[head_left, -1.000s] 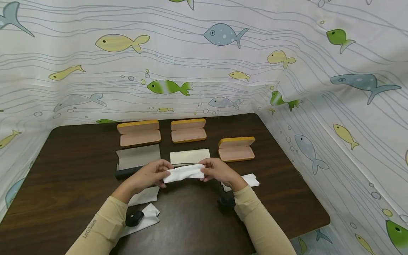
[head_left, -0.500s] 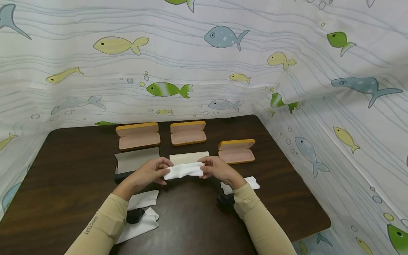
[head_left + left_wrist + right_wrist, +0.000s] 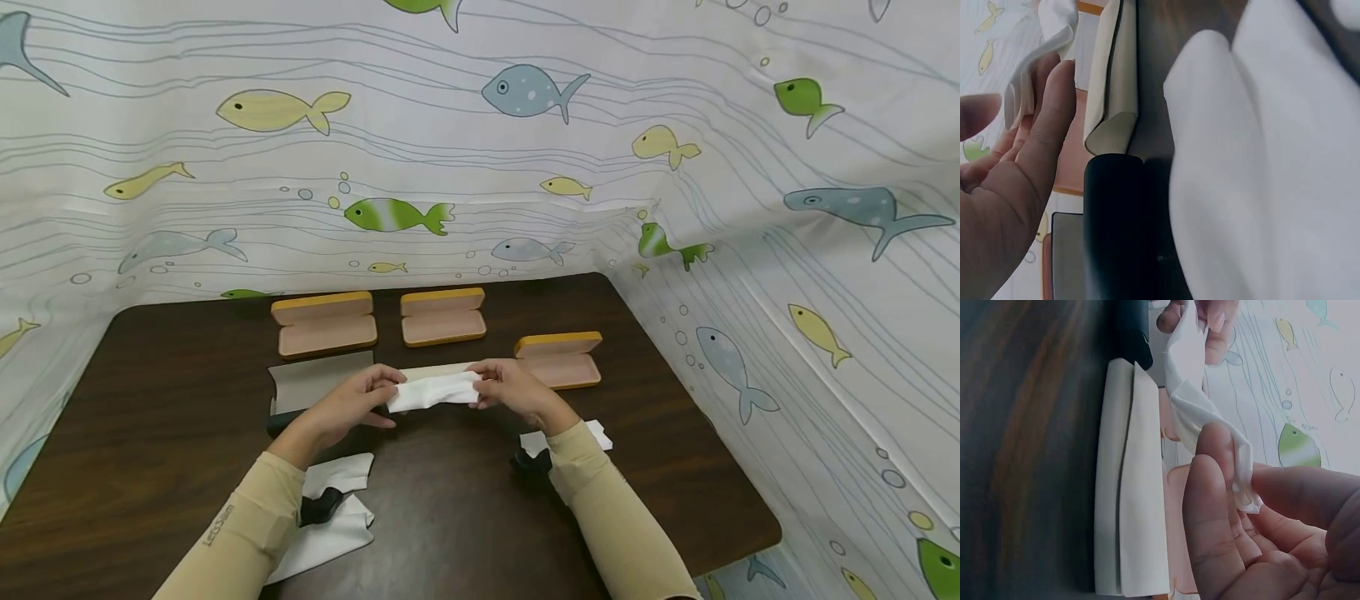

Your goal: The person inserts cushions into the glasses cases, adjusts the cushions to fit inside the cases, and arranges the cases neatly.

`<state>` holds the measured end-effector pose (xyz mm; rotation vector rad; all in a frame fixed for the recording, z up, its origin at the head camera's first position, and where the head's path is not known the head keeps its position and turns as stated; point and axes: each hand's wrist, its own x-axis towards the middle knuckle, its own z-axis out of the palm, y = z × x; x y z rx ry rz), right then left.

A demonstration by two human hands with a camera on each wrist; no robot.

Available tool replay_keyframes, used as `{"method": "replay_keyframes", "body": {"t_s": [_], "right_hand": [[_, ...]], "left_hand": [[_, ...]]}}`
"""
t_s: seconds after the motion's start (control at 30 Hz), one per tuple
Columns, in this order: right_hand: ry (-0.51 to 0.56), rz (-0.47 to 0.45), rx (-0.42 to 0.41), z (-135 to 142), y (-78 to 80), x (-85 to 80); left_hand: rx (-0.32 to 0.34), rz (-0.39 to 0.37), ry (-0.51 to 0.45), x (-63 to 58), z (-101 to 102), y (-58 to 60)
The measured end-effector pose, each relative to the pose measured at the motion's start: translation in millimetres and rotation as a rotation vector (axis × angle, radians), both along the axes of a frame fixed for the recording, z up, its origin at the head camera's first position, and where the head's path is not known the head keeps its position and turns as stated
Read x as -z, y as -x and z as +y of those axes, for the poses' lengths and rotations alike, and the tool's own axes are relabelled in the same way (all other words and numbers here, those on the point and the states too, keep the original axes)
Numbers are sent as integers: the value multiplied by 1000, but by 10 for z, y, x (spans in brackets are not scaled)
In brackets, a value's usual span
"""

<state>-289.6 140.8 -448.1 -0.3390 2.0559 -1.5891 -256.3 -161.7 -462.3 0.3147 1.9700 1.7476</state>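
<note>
head view first: the fish-print curtain (image 3: 450,162) is the biggest thing, hanging behind the table's far edge and down along its right edge. then the dark brown table (image 3: 165,400) itself, rounded corners.

who's at it?

one person, arms in tan sleeves (image 3: 618,517) reaching in from the near side.

cool, and what's sitting on there?

sizing down: a black case with grey lining (image 3: 318,382), spread wide, between the left edge and the middle. just behind it, near the far edge, is the largest yellow case (image 3: 327,335), lid up, pinkish inside. a second yellow case (image 3: 444,325) stands beside that along the far edge, and a third yellow case (image 3: 566,371) is nearer the right edge, both lids up too.

any fabric lying around?

yep, two loose white cloths (image 3: 330,542) by the left forearm, toward the near edge. another white cloth (image 3: 600,435) is partly hidden by the right wrist, toward the right edge. mid-table there's a cream case (image 3: 1144,487), flap folded over.

and the hands?

both grasping. left hand (image 3: 356,404) pinches one end of the folded white cloth (image 3: 435,390), right hand (image 3: 517,393) pinches the other. it's up above the table, creased, covering part of the cream case from the head view.
</note>
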Motion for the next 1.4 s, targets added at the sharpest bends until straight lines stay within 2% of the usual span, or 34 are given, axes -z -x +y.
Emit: {"method": "replay_keyframes", "body": {"t_s": [0.5,0.7,1.1,1.4], "right_hand": [[43,-40,40,60,218,37],[39,-30,38,54,268,51],[-32,-6,69,9,440,-35],[-60,8,70,7,563,-104]], "left_hand": [[7,-29,-80,55,17,161],[-4,-45,-66,74,31,236],[-23,-36,-25,8,52,384],[-48,-61,-10,-24,62,504]]}}
